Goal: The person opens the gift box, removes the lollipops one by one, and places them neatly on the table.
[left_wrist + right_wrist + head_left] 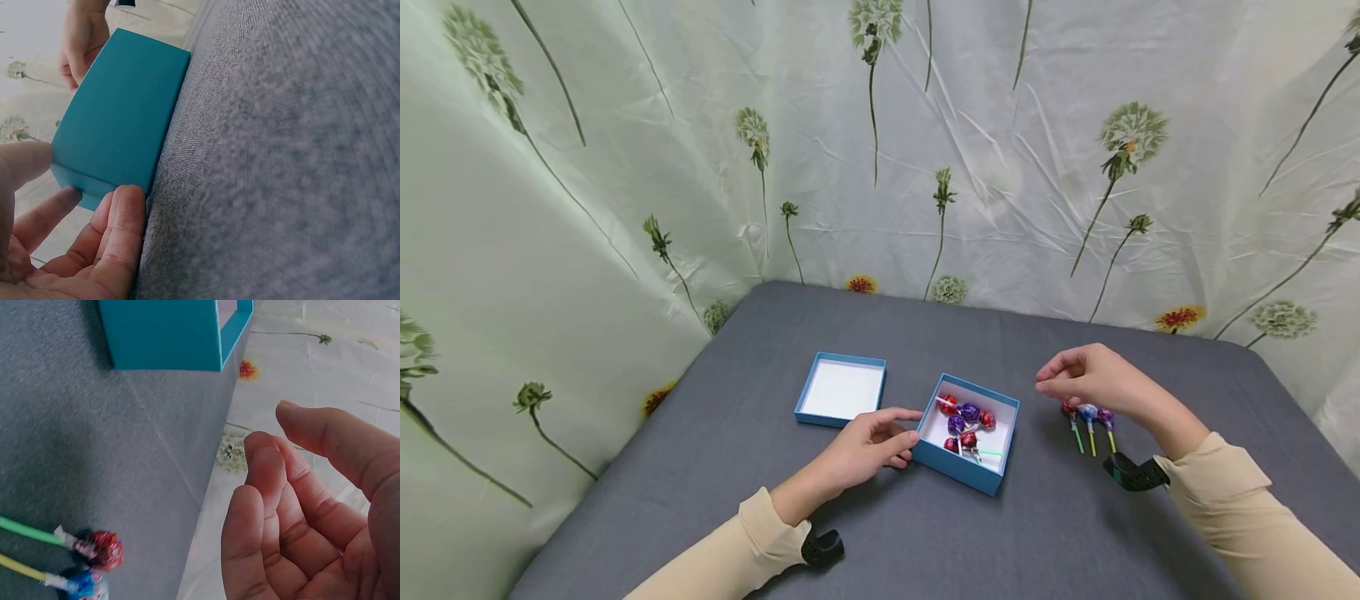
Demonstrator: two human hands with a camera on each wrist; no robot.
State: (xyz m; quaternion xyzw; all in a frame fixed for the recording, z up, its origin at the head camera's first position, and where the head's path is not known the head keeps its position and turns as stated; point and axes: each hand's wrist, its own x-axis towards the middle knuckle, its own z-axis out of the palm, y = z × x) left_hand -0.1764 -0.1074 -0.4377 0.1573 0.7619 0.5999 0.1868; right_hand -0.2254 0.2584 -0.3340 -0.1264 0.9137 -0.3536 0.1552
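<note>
A blue box [964,467] with a white inside stands on the grey cloth, holding several red- and purple-wrapped lollipops [970,412]. At its left corner, my left hand [868,446] touches the side and rim with thumb and fingertips. The left wrist view shows these fingers [119,244] against the lower edge of the box [125,106]. My right hand [1093,379] hovers right of the box, fingers loosely bent, thumb apart, nothing between them. Below it lie three lollipops [1088,413], red, blue and purple, partly overlapped by the hand. In the right wrist view a red lollipop [105,550] has a green stick.
Left of the box lies its shallow blue lid [841,387], white inside facing up. A grey cloth [737,467] covers the table. A pale curtain [985,125] with a dandelion print hangs behind the table and along its left side.
</note>
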